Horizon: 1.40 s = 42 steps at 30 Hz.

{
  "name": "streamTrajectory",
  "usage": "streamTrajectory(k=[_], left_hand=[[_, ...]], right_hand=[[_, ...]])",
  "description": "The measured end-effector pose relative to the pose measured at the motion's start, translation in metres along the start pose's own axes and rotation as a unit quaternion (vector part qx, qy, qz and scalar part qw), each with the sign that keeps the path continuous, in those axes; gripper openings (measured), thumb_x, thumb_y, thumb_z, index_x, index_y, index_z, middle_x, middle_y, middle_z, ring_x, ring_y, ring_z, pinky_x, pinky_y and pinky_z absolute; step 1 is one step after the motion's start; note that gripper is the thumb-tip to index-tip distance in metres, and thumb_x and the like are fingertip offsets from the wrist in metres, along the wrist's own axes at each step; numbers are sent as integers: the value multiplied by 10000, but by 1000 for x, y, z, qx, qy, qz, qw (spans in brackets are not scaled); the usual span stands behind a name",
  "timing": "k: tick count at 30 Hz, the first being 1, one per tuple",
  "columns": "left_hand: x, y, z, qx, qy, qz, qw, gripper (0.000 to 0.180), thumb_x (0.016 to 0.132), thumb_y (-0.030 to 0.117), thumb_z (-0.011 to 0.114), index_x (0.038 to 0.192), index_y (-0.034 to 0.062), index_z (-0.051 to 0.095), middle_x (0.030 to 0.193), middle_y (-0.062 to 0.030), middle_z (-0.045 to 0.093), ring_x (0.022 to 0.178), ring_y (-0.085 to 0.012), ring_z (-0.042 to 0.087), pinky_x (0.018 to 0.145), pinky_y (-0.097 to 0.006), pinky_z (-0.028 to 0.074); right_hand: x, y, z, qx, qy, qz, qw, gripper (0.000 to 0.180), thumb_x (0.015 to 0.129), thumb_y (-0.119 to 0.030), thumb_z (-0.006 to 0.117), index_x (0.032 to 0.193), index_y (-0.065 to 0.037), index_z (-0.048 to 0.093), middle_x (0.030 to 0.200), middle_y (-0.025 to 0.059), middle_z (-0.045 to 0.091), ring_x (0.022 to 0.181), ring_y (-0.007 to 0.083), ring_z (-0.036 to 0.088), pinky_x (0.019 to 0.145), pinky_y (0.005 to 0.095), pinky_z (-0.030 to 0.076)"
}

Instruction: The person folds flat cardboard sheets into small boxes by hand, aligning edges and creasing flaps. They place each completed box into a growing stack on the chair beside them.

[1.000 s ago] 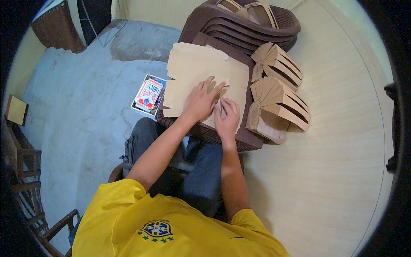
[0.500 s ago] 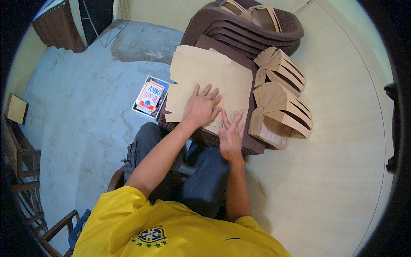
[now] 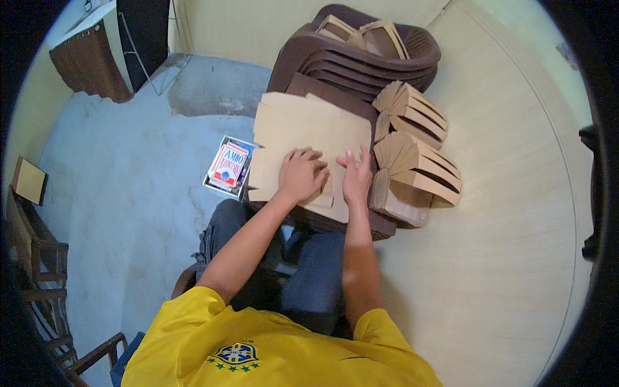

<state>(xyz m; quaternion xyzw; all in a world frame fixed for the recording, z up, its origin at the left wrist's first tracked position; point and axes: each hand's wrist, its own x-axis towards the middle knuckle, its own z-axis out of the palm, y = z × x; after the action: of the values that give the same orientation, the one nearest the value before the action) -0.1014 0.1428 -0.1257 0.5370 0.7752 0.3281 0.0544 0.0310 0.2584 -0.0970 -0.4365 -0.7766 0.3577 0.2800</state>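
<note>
A flat sheet of tan cardboard (image 3: 309, 126) with notched edges lies across the brown seat in front of me. On its near part is a smaller folded cardboard piece (image 3: 322, 198), partly covered by my left hand (image 3: 302, 175). That hand rests palm down with bent, slightly spread fingers, pressing at the small piece and gripping nothing I can see. My right hand (image 3: 356, 177) lies along the sheet's right side, fingers apart and pointing away from me, blurred at the tips. Whether it touches the small piece I cannot tell.
Fanned bundles of folded cardboard (image 3: 416, 161) stand at the right of the seat. Behind rise stacked brown plastic chairs (image 3: 361, 58) with more folded cardboard (image 3: 387, 39) on top. A white box (image 3: 222, 190) holding a printed packet sits to the left. Wooden furniture (image 3: 48, 258) stands far left.
My left hand's fingers have drawn in and bent, where they lay stretched out before. My right hand has shifted slightly right, away from the left. The whole view has tilted a little.
</note>
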Motion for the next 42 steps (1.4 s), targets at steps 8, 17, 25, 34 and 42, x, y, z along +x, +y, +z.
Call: streamTrajectory(k=[8,17,25,34,42], left_hand=[[-20,23,-5,19,47,-51,997,476,949,370,767,1380,180,693,1385,-87,680,1347,-288,558,1109,-467,410],[-20,22,14,28,23,-41,998,671,1030,309,672,1622,76,458,1595,-124,576,1542,-282,460,1348,-529,206],[-18,13,12,-41,16,-36,998,522,1008,213,677,1499,48,608,1568,-239,566,1531,-375,466,1325,-575,259],[-18,-5,21,-24,22,21,999,454,973,238,709,1376,29,731,1635,-328,474,1578,-532,348,1326,-599,256],[-19,-7,14,29,-32,36,998,684,955,371,770,1518,13,621,1670,-337,426,1611,-507,304,1336,-570,249]], right_hand=[[-10,-1,11,-208,70,35,975,477,977,-215,624,1396,13,618,1125,318,764,1124,471,734,1014,542,537],[2,-28,21,-194,61,161,966,502,1002,-256,565,1388,59,632,1121,322,768,1071,449,752,973,510,567],[-38,-3,33,-7,-32,26,999,521,1066,-248,565,1492,51,539,1086,179,788,940,265,745,947,384,566],[-80,-11,25,-177,-58,-99,977,931,1150,-540,417,1697,77,-14,1584,268,574,1589,383,403,1330,548,175],[-56,-11,23,-212,-97,0,972,752,1168,-568,279,1749,-93,235,1789,289,171,1652,435,252,1335,646,82]])
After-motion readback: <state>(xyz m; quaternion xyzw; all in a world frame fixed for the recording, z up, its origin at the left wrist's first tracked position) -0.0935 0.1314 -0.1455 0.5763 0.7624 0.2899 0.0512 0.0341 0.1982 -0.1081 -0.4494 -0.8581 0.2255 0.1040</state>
